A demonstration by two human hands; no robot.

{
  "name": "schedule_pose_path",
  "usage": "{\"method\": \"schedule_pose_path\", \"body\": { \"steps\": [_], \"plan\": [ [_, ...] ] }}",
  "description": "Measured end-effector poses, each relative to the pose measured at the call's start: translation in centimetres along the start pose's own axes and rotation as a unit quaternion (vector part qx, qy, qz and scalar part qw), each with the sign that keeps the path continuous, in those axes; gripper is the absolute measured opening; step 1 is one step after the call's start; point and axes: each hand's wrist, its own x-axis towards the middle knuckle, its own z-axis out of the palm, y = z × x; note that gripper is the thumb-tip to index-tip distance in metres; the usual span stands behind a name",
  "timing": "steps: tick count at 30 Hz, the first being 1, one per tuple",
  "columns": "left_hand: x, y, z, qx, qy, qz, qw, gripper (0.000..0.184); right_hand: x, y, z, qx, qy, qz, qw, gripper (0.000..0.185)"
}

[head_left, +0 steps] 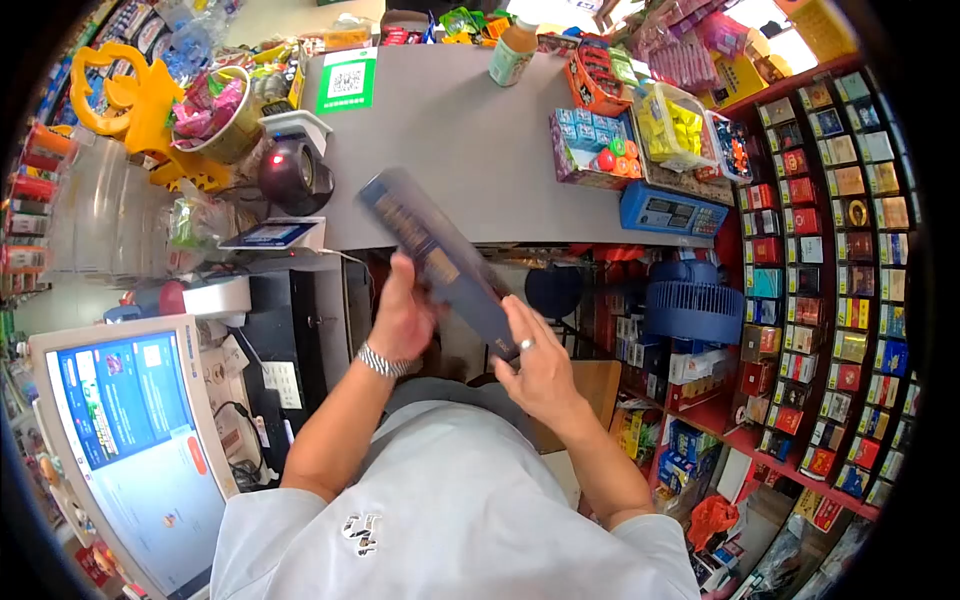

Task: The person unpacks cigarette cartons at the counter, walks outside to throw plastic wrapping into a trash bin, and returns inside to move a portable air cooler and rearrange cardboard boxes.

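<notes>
A long dark-blue carton (440,262) with gold lettering is held at a slant in front of my body, its far end over the grey counter (430,115). My right hand (540,365), with a ring on it, is closed around the near end. Against the carton's left edge, about halfway along, is my left hand (402,315); its thumb points up and its fingers are partly blurred. A metal watch band (385,362) circles the left wrist. The carton's far end is smeared by motion.
On the counter's left stand a black scanner (297,175) and a small screen (272,235); a bottle (513,55) is at the back. Candy boxes (592,150) and a blue scale (672,213) are on the right. A monitor (130,400) stands left; cigarette shelves (800,250) line the right.
</notes>
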Motion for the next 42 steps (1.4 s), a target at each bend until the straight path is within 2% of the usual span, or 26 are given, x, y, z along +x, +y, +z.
{"method": "schedule_pose_path", "body": {
  "steps": [1,2,3,5,6,7,9,12,17,19,23,24,27,28,29,32,35,36,37,40,42],
  "plan": [
    [-0.3,-1.4,1.0,-0.077,-0.069,0.023,0.994,0.078,-0.3,0.7,-0.4,-0.229,0.057,-0.140,0.962,0.074],
    [-0.7,-2.1,1.8,-0.165,-0.030,0.006,0.986,0.068,-0.8,1.0,-0.9,-0.443,0.104,-0.268,0.849,0.068],
    [-1.8,4.5,-0.3,-0.088,-0.008,0.022,0.996,0.068,1.8,-0.9,4.0,-0.373,0.118,-0.302,0.869,0.068],
    [-0.9,3.1,0.5,-0.121,-0.034,0.032,0.992,0.065,0.7,-1.7,1.8,-0.290,0.075,-0.323,0.898,0.063],
    [-0.7,2.8,1.7,-0.177,-0.057,0.063,0.981,0.068,0.7,-1.7,1.1,-0.272,0.124,-0.328,0.896,0.062],
    [-0.6,3.0,1.8,-0.173,-0.074,0.070,0.980,0.073,1.0,-2.3,0.9,-0.265,0.161,-0.354,0.882,0.063],
    [-0.4,2.8,1.8,-0.156,-0.066,0.105,0.980,0.077,1.3,-4.3,1.0,-0.273,0.209,-0.333,0.878,0.065],
    [0.0,2.6,2.4,-0.185,-0.065,0.133,0.971,0.077,2.4,-6.0,0.6,-0.282,0.238,-0.326,0.870,0.067],
    [0.8,1.5,4.1,-0.159,-0.060,0.181,0.969,0.079,4.0,-5.9,-1.9,-0.326,0.222,-0.353,0.849,0.066],
    [1.3,0.6,4.8,-0.129,-0.047,0.224,0.965,0.079,4.2,-5.5,-2.9,-0.317,0.227,-0.358,0.849,0.063],
    [1.7,-0.5,7.4,-0.090,-0.057,0.255,0.961,0.077,4.5,-3.8,-4.2,-0.282,0.231,-0.373,0.853,0.051],
    [1.8,-1.0,7.8,-0.077,-0.065,0.260,0.960,0.077,4.1,-3.6,-4.5,-0.276,0.236,-0.372,0.855,0.044],
    [1.9,-1.7,8.9,-0.058,-0.054,0.260,0.962,0.078,4.2,-2.7,-5.2,-0.241,0.255,-0.376,0.858,0.042],
    [2.0,-1.9,9.3,-0.052,-0.051,0.263,0.962,0.077,4.3,-2.6,-5.3,-0.221,0.263,-0.378,0.860,0.031],
    [2.2,-2.1,9.5,-0.048,-0.057,0.260,0.963,0.077,4.5,-2.2,-5.4,-0.219,0.271,-0.378,0.858,0.031],
    [2.5,-2.9,10.0,-0.040,-0.038,0.274,0.960,0.076,4.6,-1.0,-5.4,-0.184,0.264,-0.402,0.857,0.016],
    [3.5,-3.7,9.2,-0.059,-0.062,0.235,0.968,0.079,5.1,-0.9,-6.6,-0.090,0.290,-0.368,0.879,0.029],
    [3.8,-4.0,9.4,-0.051,-0.064,0.231,0.970,0.080,5.3,-1.4,-6.9,-0.038,0.320,-0.327,0.888,0.030],
    [3.6,-4.2,9.8,-0.038,-0.060,0.228,0.971,0.081,5.7,-1.0,-7.3,-0.042,0.337,-0.321,0.884,0.030],
    [4.0,-5.0,11.0,-0.003,-0.074,0.245,0.967,0.081,7.1,0.2,-8.3,-0.014,0.385,-0.316,0.867,0.011],
    [4.0,-5.3,11.8,0.005,-0.080,0.245,0.966,0.079,7.5,0.4,-8.6,-0.033,0.396,-0.318,0.861,0.012]
  ]
}}
